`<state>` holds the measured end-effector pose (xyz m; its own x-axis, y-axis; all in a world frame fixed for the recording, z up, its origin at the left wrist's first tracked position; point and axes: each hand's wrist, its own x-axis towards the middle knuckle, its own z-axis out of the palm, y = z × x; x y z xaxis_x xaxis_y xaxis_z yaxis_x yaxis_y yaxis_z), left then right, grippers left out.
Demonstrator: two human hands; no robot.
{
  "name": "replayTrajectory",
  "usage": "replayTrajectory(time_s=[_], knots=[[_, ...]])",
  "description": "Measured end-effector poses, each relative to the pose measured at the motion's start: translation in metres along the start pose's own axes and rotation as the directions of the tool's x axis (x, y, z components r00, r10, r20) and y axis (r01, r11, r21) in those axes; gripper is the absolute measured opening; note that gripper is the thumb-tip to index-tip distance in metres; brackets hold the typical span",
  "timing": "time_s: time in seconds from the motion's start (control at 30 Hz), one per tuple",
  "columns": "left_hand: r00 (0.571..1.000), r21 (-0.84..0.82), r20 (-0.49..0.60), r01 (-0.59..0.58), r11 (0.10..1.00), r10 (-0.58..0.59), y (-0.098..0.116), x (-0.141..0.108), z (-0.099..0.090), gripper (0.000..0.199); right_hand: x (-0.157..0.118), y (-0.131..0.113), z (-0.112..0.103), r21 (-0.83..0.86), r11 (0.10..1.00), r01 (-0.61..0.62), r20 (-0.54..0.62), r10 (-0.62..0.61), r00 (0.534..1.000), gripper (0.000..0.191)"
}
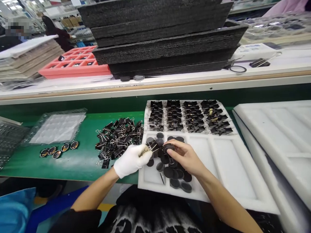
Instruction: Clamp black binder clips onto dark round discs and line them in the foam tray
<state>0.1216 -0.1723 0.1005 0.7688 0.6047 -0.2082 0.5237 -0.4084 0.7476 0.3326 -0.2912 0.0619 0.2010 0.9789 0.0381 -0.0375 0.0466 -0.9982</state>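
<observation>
My left hand (133, 158), in a white glove, pinches the wire handles of a black binder clip (155, 148). My bare right hand (186, 155) grips a round black disc (169, 148) between thumb and fingers, close beside the clip. Whether clip and disc touch I cannot make out. Below both hands, several loose black discs (168, 172) lie in the white foam tray (199, 191). Clips (170, 116) stand in rows across the tray's far half. A heap of loose binder clips (119, 136) lies on the green mat left of the tray.
Several amber-tinted round lenses (57, 154) and a clear plastic tray (58, 127) lie on the left. White foam trays (274, 123) are stacked at right. The shelf behind bears black foam trays (165, 48) and a red compartment tray (75, 64). A person (57, 32) is in the background.
</observation>
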Motion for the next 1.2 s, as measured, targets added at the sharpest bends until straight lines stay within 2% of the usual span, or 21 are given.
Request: replayTrajectory(time_s=[0.13,0.3,0.47,0.6,0.83,1.0,1.1,1.17,1.2], knots=[[0.976,0.181,0.166,-0.173,0.968,0.144,0.002,0.0,-0.021,0.029,0.001,-0.007,-0.015,-0.174,0.984,-0.031,0.023,0.035,0.999,0.026],[0.89,0.291,0.366,-0.387,0.875,0.272,0.009,0.009,-0.031,0.032,0.0,-0.012,-0.018,-0.314,0.948,0.046,0.204,0.02,0.979,0.016],[0.838,0.355,0.454,-0.481,0.801,0.302,0.01,0.021,-0.031,0.037,-0.001,-0.012,-0.018,-0.413,0.902,0.124,0.234,-0.026,0.972,0.019],[0.807,0.352,0.502,-0.52,0.778,0.312,0.013,0.024,-0.034,0.038,-0.002,-0.012,-0.018,-0.402,0.909,0.111,0.254,-0.005,0.967,0.032],[0.778,0.323,0.544,-0.541,0.777,0.315,0.015,0.026,-0.034,0.038,-0.005,-0.01,-0.015,-0.337,0.936,0.1,0.271,-0.006,0.962,0.036],[0.778,0.364,0.556,-0.545,0.756,0.293,0.014,0.028,-0.034,0.039,-0.006,-0.008,-0.013,-0.402,0.896,0.187,0.296,-0.066,0.953,0.037],[0.82,0.406,0.528,-0.474,0.782,0.223,0.018,0.027,-0.038,0.038,-0.005,-0.007,-0.013,-0.487,0.824,0.29,0.282,-0.165,0.945,0.036],[0.86,0.329,0.484,-0.347,0.878,0.159,0.022,0.024,-0.037,0.04,-0.005,-0.006,-0.013,-0.561,0.719,0.41,0.281,-0.3,0.912,0.033],[0.876,0.235,0.47,-0.24,0.942,0.106,0.023,0.023,-0.035,0.046,-0.006,-0.005,-0.012,-0.609,0.636,0.474,0.291,-0.377,0.879,0.033]])
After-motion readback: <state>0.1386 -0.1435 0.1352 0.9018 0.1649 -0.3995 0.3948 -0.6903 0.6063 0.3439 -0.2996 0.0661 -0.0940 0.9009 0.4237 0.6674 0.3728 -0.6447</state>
